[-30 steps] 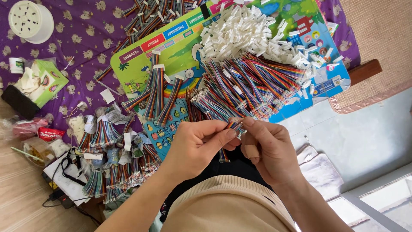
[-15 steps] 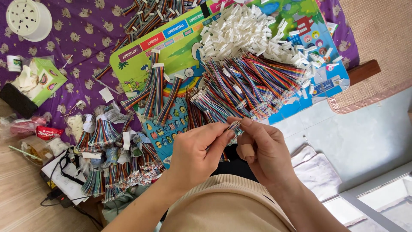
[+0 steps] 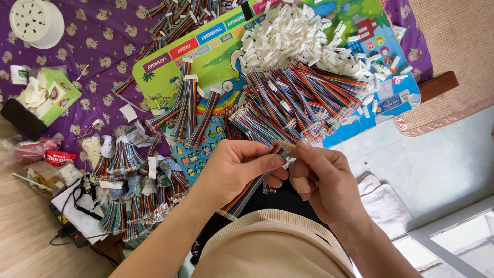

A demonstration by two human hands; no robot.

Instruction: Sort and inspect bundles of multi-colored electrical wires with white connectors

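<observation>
My left hand pinches a flat multicoloured ribbon cable near its upper end; the cable hangs down and left over my lap. My right hand meets it at the cable's tip, thumb and forefinger closed on the small white connector there. Just above both hands lies a heap of loose ribbon cables. Behind that heap sits a pile of white plastic connectors. Both piles rest on a colourful printed mat.
Bundled finished cables lie at the left on a purple patterned cloth. A white round tub, a green tissue box and snack wrappers sit further left. A woven mat and grey floor tiles are at right.
Both hands stayed together over my lap, shifting slightly. The fingers reworked their grip at the cable's tip, the right thumb now pressing the connector end.
</observation>
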